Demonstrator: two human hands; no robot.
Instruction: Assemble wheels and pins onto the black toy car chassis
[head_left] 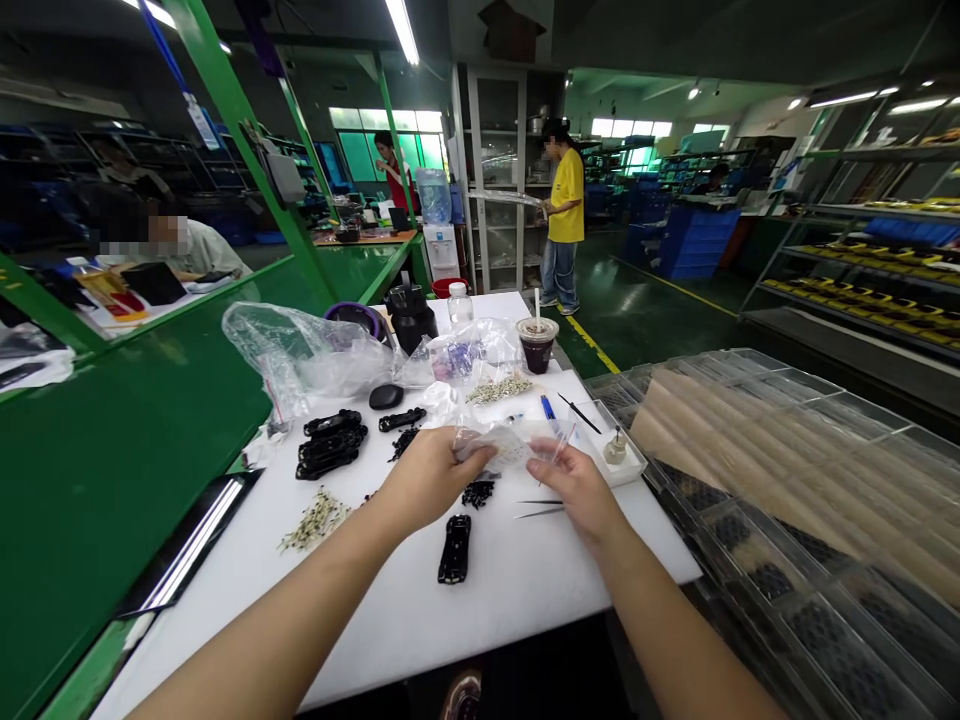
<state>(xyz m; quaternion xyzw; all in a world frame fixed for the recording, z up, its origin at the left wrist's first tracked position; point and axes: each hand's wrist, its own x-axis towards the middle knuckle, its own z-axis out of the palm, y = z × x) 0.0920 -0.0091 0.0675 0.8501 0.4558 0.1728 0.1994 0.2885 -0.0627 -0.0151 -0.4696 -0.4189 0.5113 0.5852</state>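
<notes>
Between my hands, above the white tabletop, is a small clear plastic bag. The fingers of my left hand are closed on its left side. My right hand pinches its right edge. Small pale specks show inside the bag. Beneath it lies a heap of tiny black parts, with a single black toy car chassis nearer to me. Tweezers rest below my right fingers. Several stacked black chassis and a pile of pale small parts lie left of my left hand.
Large clear bags and a lidded cup of dark drink stand toward the back. A white tray holds a small jar. Clear compartment trays flank the table on the right. A person in yellow stands beyond.
</notes>
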